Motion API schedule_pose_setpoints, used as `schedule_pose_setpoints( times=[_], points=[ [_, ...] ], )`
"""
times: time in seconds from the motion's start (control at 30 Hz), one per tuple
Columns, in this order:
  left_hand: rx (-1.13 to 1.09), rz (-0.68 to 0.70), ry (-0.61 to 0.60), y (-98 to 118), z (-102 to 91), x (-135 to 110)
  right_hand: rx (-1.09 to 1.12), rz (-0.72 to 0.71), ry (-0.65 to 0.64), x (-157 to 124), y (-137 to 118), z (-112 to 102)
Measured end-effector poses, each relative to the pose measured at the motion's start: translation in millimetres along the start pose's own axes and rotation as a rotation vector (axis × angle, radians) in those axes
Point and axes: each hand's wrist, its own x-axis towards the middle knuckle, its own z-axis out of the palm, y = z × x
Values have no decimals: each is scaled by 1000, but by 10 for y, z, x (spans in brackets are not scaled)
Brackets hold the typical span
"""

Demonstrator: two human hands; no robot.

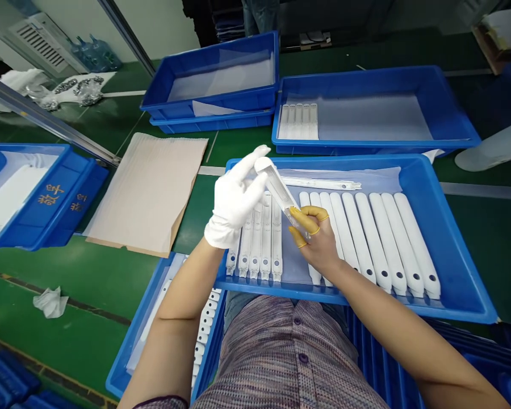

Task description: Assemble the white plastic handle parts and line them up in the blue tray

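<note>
My left hand point(237, 196), in a white glove, has its thumb and fingers around the upper end of a long white plastic part point(277, 183). Yellow finger cots cover fingertips of my right hand point(317, 233), which grips the same part near its lower end. The part is tilted above a blue tray point(464, 267). Inside this tray, a row of smooth white parts point(377, 238) lies on the right and several ribbed ones point(266, 244) on the left, partly hidden by my glove. Another strip point(321, 183) lies crosswise near the tray's back wall.
Behind stand a blue tray point(366, 145) with several white parts and two stacked blue trays point(213, 122). Beige sheets point(147, 187) lie to the left. More blue trays stand at far left point(63, 199) and below my left arm point(125, 363). A white cylinder point(494, 146) is at right.
</note>
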Motion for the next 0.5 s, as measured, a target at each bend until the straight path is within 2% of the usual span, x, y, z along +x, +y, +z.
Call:
schedule_pose_setpoints(
  times=[0.07,0.17,0.33,0.5],
  points=[
    [83,60,93,107,32,-6,-11,-37,4,19,-37,-5],
    [176,143,203,136,106,-37,-13,-79,20,47,-76,-16],
    [244,210,204,48,131,-76,-23,-86,18,39,-63,-12],
    [207,144,217,20,130,-97,-36,-54,-3,3,-26,17]
  ],
)
